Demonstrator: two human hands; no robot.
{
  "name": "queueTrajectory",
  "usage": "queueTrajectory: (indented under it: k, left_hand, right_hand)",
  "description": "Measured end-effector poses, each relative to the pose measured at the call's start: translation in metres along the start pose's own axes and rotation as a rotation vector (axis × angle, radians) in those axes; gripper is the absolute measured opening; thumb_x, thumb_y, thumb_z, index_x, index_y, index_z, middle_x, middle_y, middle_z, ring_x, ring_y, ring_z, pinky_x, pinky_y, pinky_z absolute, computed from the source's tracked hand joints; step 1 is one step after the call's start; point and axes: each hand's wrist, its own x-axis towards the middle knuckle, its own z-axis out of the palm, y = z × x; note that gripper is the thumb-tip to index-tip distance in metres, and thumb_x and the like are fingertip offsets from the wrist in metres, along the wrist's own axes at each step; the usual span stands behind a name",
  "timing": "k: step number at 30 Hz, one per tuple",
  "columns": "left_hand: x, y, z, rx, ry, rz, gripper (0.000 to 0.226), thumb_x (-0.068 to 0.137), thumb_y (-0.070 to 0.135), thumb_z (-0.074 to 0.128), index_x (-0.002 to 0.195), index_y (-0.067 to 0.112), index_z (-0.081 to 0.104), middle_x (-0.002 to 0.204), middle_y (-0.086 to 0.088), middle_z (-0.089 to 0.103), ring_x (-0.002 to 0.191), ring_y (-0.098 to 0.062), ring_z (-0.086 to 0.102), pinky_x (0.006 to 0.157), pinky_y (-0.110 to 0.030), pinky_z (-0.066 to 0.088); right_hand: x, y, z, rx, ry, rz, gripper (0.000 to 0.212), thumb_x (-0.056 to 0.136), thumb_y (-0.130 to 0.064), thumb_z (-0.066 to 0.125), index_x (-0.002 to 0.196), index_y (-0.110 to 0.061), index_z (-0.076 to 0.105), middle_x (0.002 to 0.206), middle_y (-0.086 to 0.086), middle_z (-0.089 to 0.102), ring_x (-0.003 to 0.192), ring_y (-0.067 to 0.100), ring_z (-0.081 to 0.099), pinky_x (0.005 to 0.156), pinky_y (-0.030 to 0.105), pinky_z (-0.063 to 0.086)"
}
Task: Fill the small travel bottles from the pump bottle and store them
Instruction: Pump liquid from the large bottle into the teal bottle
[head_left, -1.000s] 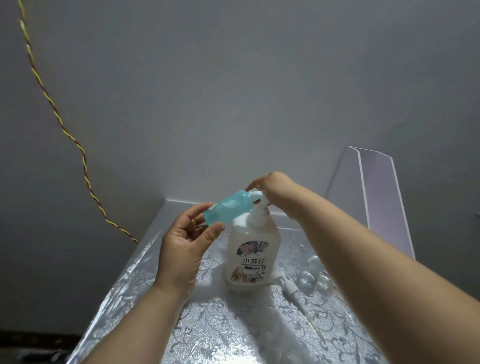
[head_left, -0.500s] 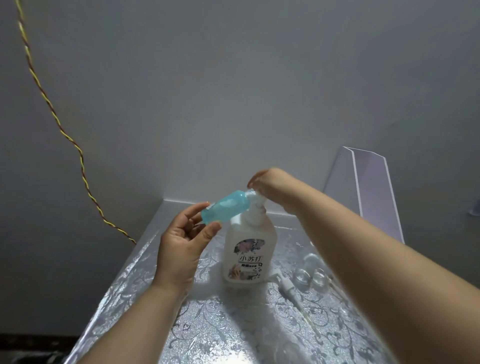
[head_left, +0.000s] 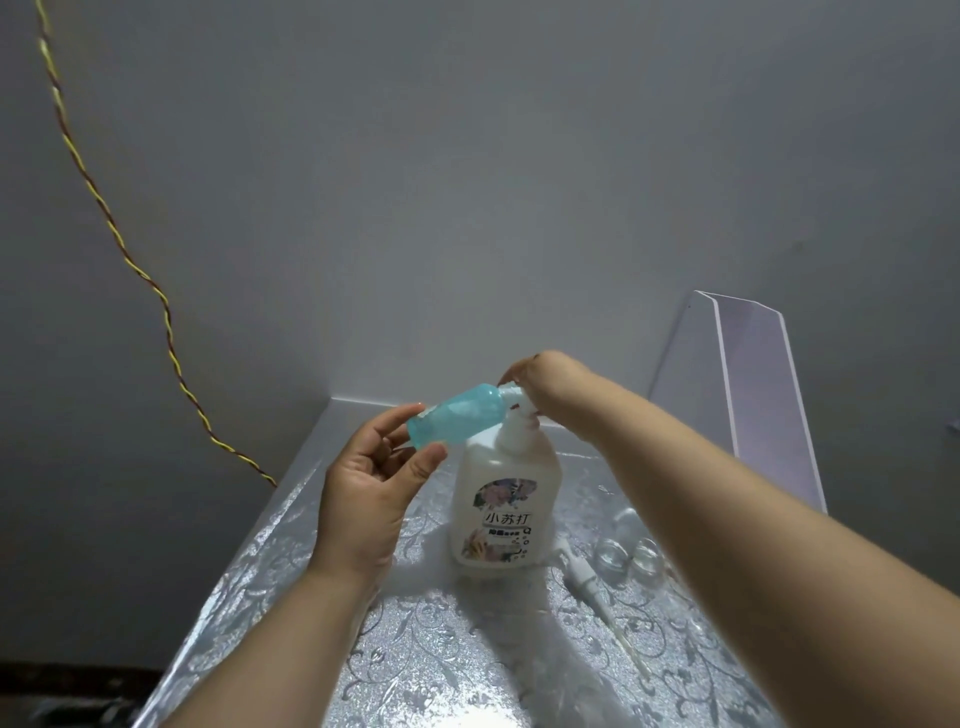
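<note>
Left hand (head_left: 369, 499) pinches travel bottle (head_left: 457, 418); right hand (head_left: 545, 384) curls over pump bottle (head_left: 501, 499).

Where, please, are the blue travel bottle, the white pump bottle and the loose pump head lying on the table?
blue travel bottle (head_left: 457, 418), head view, middle of its tilted body.
white pump bottle (head_left: 506, 519), head view, on its front label.
loose pump head (head_left: 577, 570), head view, on its white collar.
</note>
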Motion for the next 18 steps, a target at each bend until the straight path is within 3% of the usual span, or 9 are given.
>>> queueTrajectory:
  k: [4,10,15,18]
  left_hand:
    - [-0.001,-0.001,-0.002,0.006,0.002,0.001,0.040,0.068,0.004,0.071,0.104,0.021,0.067,0.087,0.003,0.074,0.081,-0.007,0.069,0.071,-0.015,0.053]
    - [-0.002,0.000,-0.001,0.010,-0.003,-0.004,0.040,0.066,0.010,0.073,0.103,0.024,0.067,0.088,0.004,0.074,0.086,-0.013,0.070,0.073,-0.017,0.054]
    - [-0.002,0.001,0.000,-0.009,-0.002,-0.014,0.041,0.063,0.015,0.074,0.103,0.025,0.066,0.088,0.004,0.074,0.089,-0.019,0.068,0.075,-0.018,0.054]
    - [-0.001,0.001,0.000,-0.013,-0.001,-0.013,0.041,0.064,0.015,0.074,0.103,0.025,0.066,0.088,0.005,0.074,0.090,-0.020,0.068,0.075,-0.019,0.054]
  right_hand:
    - [0.000,-0.001,0.004,-0.011,-0.020,-0.006,0.049,0.092,0.000,0.051,0.140,-0.010,0.047,0.139,0.007,0.053,0.126,0.025,0.051,0.099,0.028,0.041]
    - [-0.008,-0.003,-0.004,0.107,0.062,0.005,0.035,0.094,-0.004,0.044,0.126,-0.003,0.060,0.128,0.016,0.060,0.121,0.031,0.056,0.099,0.034,0.046]
    - [-0.010,-0.005,-0.026,0.442,0.216,0.017,0.030,0.090,-0.008,0.052,0.116,-0.001,0.065,0.122,0.018,0.064,0.117,0.032,0.059,0.080,0.026,0.044]
    - [-0.008,-0.009,-0.032,0.511,0.238,0.020,0.028,0.088,-0.009,0.054,0.113,-0.003,0.066,0.121,0.017,0.065,0.116,0.031,0.059,0.074,0.022,0.043]
